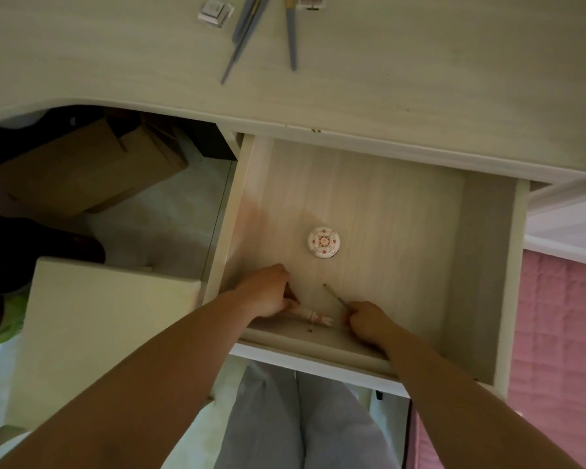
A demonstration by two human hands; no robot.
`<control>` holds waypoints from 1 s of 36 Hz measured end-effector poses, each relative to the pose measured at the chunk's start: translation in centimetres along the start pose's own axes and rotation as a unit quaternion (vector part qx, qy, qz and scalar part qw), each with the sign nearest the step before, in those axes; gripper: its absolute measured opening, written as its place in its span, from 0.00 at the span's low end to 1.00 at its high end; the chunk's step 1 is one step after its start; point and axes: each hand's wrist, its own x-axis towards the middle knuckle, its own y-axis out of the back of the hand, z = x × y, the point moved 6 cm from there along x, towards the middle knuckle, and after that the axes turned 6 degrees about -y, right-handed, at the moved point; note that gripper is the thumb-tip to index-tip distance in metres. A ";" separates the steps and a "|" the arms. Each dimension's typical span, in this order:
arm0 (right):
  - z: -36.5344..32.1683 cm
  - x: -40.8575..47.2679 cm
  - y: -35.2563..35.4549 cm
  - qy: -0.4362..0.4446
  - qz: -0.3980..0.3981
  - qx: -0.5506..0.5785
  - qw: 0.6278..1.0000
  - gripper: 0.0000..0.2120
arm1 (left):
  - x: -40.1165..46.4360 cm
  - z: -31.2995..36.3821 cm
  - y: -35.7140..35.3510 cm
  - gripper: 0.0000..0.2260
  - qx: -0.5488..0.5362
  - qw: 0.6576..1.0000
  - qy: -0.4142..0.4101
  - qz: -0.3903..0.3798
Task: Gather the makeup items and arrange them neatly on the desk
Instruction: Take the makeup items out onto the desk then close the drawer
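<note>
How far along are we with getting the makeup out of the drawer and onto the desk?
Partly done. Done: several slim brushes and a small square case already lie on the desk. In hand: the right hand grips a thin pencil; the left hand holds a pale tube. Left: the round compact in the drawer.

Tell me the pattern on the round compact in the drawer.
The compact is white with a red floral medallion, seen in the head view.
</note>
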 end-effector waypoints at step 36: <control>-6.9 -2.1 7.1 0.071 0.256 -0.028 0.964 0.24 | -0.9 3.1 0.0 0.11 0.020 0.973 0.067 -0.222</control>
